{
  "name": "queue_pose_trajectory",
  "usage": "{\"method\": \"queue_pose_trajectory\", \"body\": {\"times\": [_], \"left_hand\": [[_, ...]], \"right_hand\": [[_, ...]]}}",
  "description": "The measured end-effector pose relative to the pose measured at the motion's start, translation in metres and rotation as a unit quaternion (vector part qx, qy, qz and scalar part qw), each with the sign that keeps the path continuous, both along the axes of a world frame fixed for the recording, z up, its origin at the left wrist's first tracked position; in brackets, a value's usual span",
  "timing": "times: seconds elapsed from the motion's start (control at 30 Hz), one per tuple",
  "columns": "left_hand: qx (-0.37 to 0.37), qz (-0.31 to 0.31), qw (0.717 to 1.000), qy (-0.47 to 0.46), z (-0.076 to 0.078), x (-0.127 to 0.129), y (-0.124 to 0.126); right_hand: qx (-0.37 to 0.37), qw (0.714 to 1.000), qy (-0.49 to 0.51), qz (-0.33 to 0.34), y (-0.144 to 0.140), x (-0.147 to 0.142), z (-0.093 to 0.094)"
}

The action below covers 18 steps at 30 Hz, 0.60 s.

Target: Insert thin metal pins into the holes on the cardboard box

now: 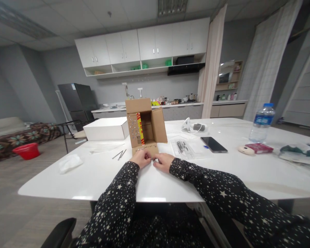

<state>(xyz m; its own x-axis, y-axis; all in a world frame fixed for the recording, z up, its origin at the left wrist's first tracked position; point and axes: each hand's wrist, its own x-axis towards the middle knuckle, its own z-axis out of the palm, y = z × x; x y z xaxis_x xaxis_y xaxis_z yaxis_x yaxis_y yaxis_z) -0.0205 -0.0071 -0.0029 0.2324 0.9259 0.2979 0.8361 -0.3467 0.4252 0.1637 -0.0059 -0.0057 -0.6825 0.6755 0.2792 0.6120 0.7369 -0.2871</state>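
Note:
My left hand [142, 158] and my right hand [163, 162] meet just in front of an opened cardboard box [158, 125]. Both have their fingers pinched together around something small and metallic-looking, too tiny to name. The box's mouth faces me with its flaps spread. Many small shiny pieces dot its left flap [133, 129], and a row of similar bits runs along the front flap [138, 150] near my fingertips. To the left lie two thin metal rods [120, 154]. Right of my hands is a clear plastic bag [193, 151] with dark slim pieces in or on it.
Everything rests on a glossy white table [103, 182]. A white box [105, 128] and crumpled tissue [70, 163] are at left. Rightward are a phone [213, 144], a white device [187, 125], a pink packet [260, 148] and a water bottle [262, 124].

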Motion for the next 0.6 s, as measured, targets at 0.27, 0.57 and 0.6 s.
{"method": "queue_pose_trajectory", "body": {"times": [0.27, 0.57, 0.6], "left_hand": [[0.001, 0.003, 1.000, 0.000, -0.0032, -0.0016, -0.0010], [0.000, 0.005, 1.000, 0.006, -0.0023, -0.0007, -0.0026], [0.000, 0.006, 1.000, 0.008, -0.0026, -0.0010, -0.0023]], "right_hand": [[0.003, 1.000, -0.008, -0.001, -0.0011, -0.0009, 0.0009], [-0.004, 1.000, -0.007, -0.004, -0.0004, -0.0024, 0.0008], [-0.007, 1.000, -0.007, -0.007, -0.0011, -0.0022, 0.0018]]}}
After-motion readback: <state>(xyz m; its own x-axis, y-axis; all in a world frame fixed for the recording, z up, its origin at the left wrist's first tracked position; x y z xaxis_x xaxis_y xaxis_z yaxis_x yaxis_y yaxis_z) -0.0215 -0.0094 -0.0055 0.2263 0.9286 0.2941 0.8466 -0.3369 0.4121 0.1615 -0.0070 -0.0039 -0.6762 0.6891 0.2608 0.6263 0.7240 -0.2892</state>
